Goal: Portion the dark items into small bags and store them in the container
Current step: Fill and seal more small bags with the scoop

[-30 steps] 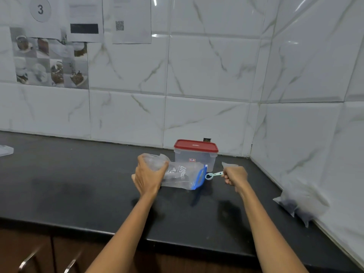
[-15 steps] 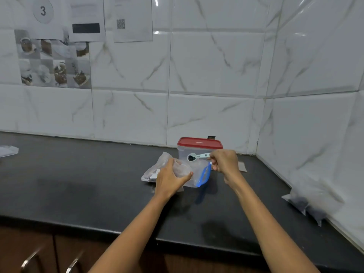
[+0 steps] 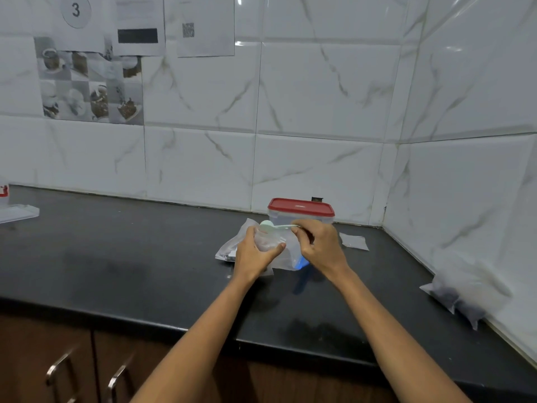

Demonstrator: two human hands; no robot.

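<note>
One scoop moved: my right hand (image 3: 319, 245) pinches spoon (image 3: 277, 226), now tipped over small bag (image 3: 266, 241) gripped by left hand (image 3: 255, 254); portioning underway.

— Where is the open ground on the tabletop (image 3: 116, 257)?

— Its broad left and front stretch lies bare; only a clear tray (image 3: 17, 212) sits at the far left edge.

— And the crowding?

— Toward the right corner. Both hands meet over a heap of plastic bags (image 3: 229, 251), the red-lidded container (image 3: 300, 212) just behind them near the back wall. A small flat bag (image 3: 354, 242) lies beside it, and filled bags (image 3: 459, 295) lean against the right wall.
</note>
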